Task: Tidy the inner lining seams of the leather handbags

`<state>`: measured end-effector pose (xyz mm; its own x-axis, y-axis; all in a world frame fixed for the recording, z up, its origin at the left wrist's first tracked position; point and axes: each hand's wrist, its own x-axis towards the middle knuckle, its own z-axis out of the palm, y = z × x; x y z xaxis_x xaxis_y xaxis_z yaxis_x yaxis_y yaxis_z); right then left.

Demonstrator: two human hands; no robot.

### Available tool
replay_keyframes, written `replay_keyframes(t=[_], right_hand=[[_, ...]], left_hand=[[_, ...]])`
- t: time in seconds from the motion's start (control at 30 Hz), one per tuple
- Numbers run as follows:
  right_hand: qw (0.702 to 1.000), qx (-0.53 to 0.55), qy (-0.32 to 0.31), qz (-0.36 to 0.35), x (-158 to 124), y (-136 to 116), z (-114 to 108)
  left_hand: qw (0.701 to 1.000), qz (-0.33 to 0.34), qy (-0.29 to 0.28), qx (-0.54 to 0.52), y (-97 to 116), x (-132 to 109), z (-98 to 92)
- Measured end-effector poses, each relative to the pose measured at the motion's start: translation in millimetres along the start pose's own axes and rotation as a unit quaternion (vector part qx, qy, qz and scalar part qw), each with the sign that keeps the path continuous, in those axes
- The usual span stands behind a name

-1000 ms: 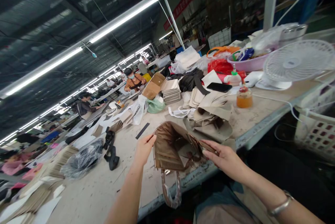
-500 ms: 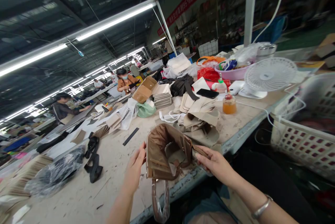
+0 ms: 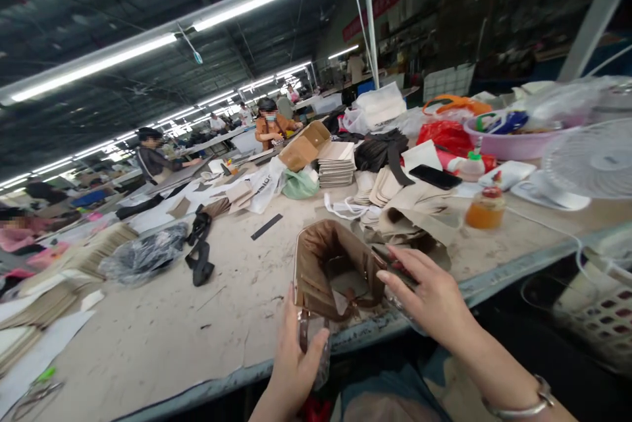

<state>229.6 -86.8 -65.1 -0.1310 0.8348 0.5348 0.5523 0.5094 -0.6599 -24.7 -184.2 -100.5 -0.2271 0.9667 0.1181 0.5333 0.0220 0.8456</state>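
Note:
A brown handbag [image 3: 316,270] stands tilted at the table's front edge, its mouth open towards me and its brown lining showing. My left hand [image 3: 299,353] is at the bag's lower left corner, fingers along its side and thumb across a strap [image 3: 322,333] wrapped in clear plastic. On the other side, my right hand [image 3: 429,287] is closed, pinching the bag's right end, where a brown strap or flap shows between thumb and fingers. The inside holds a pale piece, too dark to make out fully.
Behind the bag lie beige cut pieces [image 3: 419,228], a phone [image 3: 434,176] and a jar of orange liquid [image 3: 485,208]. A white fan [image 3: 592,158] stands at right, above a plastic basket [image 3: 592,303]. Black straps [image 3: 200,254] and a clear-wrapped bundle [image 3: 148,254] lie left. Co-workers sit farther back.
My view has swung left. My left hand has moved from flat beside the bag's side to lower down, around the plastic-wrapped strap. My right hand stays at the bag's right end.

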Motion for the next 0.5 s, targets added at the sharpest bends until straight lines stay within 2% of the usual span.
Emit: replay_keyframes(t=[0.1,0.17,0.4,0.5], right_hand=[[0.995,-0.078,0.02,-0.064,11.7,-6.6,10.2],[0.989,-0.118,0.022,-0.085,14.7,-7.3,14.6],[0.975,-0.187,0.031,-0.114,16.0,-8.0,14.9],[0.971,-0.204,0.04,-0.117,15.5,-10.4,15.3]], left_hand=[[0.997,0.07,-0.003,0.04,6.5,-3.3,0.5],[0.995,0.09,-0.002,0.043,10.6,-4.9,-1.2],[0.997,0.044,0.051,0.048,25.1,12.0,-17.5],[0.994,0.061,0.054,0.067,30.5,22.9,-21.1]])
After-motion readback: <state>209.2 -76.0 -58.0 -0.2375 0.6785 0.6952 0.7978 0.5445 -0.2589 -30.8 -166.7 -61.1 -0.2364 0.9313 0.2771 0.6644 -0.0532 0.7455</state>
